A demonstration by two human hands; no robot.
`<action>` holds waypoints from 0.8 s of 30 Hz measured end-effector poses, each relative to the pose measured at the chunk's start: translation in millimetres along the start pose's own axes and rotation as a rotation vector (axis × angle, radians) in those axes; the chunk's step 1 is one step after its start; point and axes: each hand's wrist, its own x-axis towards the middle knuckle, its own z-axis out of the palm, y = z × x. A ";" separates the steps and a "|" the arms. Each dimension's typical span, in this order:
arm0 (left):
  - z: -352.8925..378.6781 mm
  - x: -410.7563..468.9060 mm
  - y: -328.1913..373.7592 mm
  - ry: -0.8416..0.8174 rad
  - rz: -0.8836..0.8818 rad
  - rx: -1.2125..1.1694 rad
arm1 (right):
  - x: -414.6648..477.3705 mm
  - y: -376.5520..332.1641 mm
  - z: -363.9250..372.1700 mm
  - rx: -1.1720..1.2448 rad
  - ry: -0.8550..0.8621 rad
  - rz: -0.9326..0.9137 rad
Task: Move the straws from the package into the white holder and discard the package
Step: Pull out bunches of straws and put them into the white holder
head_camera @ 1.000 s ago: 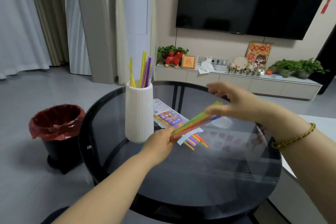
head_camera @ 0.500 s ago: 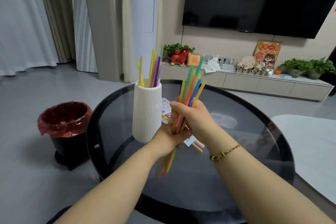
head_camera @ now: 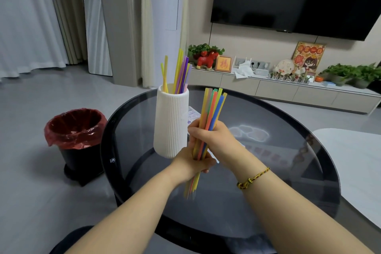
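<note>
A bundle of coloured straws (head_camera: 212,109) stands nearly upright over the round glass table (head_camera: 278,202). My left hand (head_camera: 193,163) grips the bundle low down and my right hand (head_camera: 214,136) is closed around it just above. The ribbed white holder (head_camera: 171,121) stands just left of my hands with several yellow and purple straws (head_camera: 180,70) sticking out of it. The straw package (head_camera: 192,114) lies flat on the table behind the holder, mostly hidden by my hands.
A black bin with a red liner (head_camera: 74,128) stands on the floor left of the table. A white table edge (head_camera: 354,161) lies at the right. A low TV cabinet (head_camera: 288,90) with plants and ornaments runs along the far wall.
The bundle swung from lying sideways to upright, and my right hand closed around it above the left. Since half a second ago the straw tips sit more level.
</note>
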 end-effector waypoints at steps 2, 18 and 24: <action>0.0 -0.9 -1.3 -0.024 -0.019 0.012 | -0.2 0.9 -0.6 0.006 0.016 0.000; -60.1 2.3 29.3 0.090 0.203 -0.061 | 26.2 -62.9 -15.6 0.265 0.111 -0.169; -99.3 11.6 34.1 0.655 0.285 -0.083 | 45.1 -112.7 -39.0 0.478 0.213 -0.364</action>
